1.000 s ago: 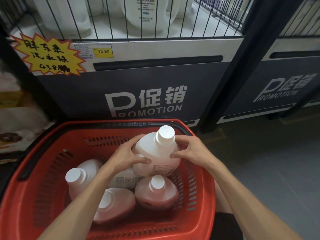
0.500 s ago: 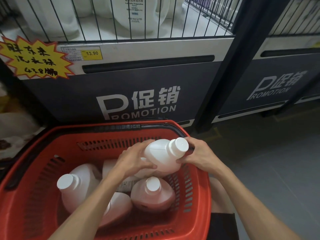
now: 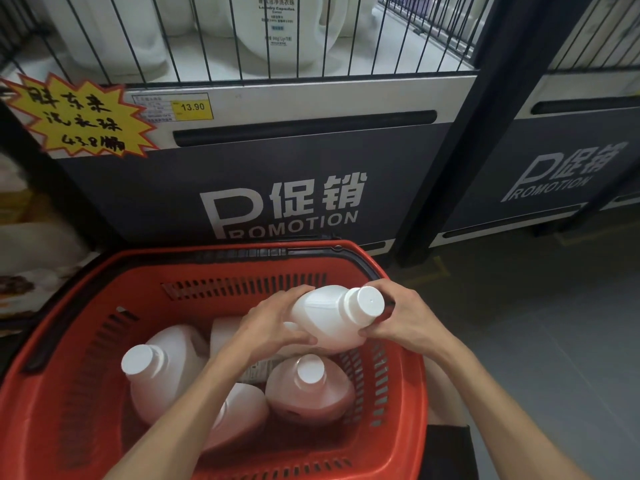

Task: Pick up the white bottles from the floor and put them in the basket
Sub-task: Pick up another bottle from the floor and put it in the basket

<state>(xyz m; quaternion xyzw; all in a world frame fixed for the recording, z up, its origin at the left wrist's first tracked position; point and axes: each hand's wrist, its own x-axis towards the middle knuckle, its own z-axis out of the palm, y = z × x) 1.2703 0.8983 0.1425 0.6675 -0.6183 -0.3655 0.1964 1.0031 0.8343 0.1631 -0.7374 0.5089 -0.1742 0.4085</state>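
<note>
Bottle (image 3: 325, 318) tipped further sideways, left hand (image 3: 273, 327), right hand (image 3: 407, 323) gripping, over basket (image 3: 414, 410)

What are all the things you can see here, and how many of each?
held bottle: one, white, tilted above the basket, cap pointing right
resting bottles: four, white, inside the basket
basket: one, red, in front of the shelf
basket handle: one, black, folded along the far rim
shelf jugs: at least three, white, behind wire bars up top
price tag: one, yellow, reads 13.90, shelf edge
starburst sign: one, yellow with red edge, left of the tag
promotion panels: two, dark grey, below the shelf
floor: grey, right side
left hand: grips the held bottle's body
right hand: grips it near the cap
</note>
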